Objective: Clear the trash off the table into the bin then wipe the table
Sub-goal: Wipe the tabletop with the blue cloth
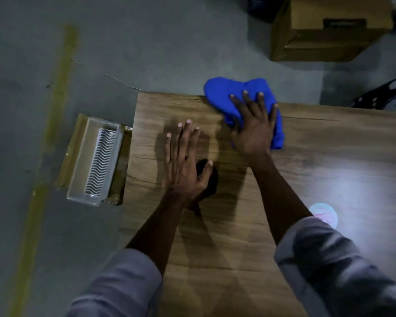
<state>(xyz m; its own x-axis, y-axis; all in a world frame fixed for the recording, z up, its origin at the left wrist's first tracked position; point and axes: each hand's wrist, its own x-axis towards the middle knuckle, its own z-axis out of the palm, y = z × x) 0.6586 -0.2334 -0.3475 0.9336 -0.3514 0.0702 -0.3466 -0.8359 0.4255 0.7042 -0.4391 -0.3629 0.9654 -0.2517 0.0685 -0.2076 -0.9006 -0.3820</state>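
Right hand [253, 129] flat on blue cloth [224, 97], left hand [185, 165] splayed on table [329, 156]

Blue cloth [224, 97] bunched at table's [329, 143] far edge, partly overhanging; wood-grain top.
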